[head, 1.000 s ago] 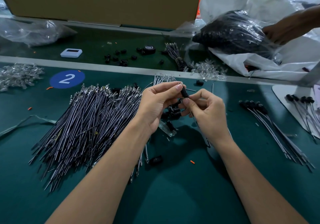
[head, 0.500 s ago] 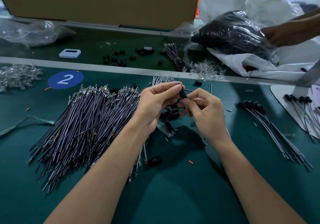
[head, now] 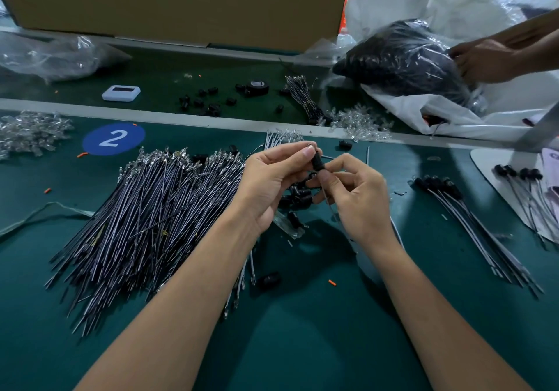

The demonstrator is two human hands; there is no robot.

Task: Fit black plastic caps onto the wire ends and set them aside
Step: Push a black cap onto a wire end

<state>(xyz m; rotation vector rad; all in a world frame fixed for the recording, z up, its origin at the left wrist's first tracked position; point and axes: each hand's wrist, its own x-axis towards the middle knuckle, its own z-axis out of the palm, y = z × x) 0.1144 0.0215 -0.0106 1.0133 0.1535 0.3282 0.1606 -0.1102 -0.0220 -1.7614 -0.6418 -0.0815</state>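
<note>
Desk: dark green matted desk (head: 302,345); brown cardboard box (head: 181,0) along the back.
Left hand (head: 269,185): grip pinching a small black plastic cap (head: 318,162) at the fingertips, above mid-desk.
Right hand (head: 357,197): grip pinching a thin grey wire (head: 328,201) just below the cap.
Stock: heap of uncapped grey wires (head: 145,209), left of the hands.
Loose black caps (head: 299,197): under the hands.
Set aside: row of capped wires (head: 472,224), right.

Dim overhead light, soft shadows under forearms, wide-angle edge bowing, mostly sharp.

Head view, angled down, close over hands (head: 314,185)
</note>
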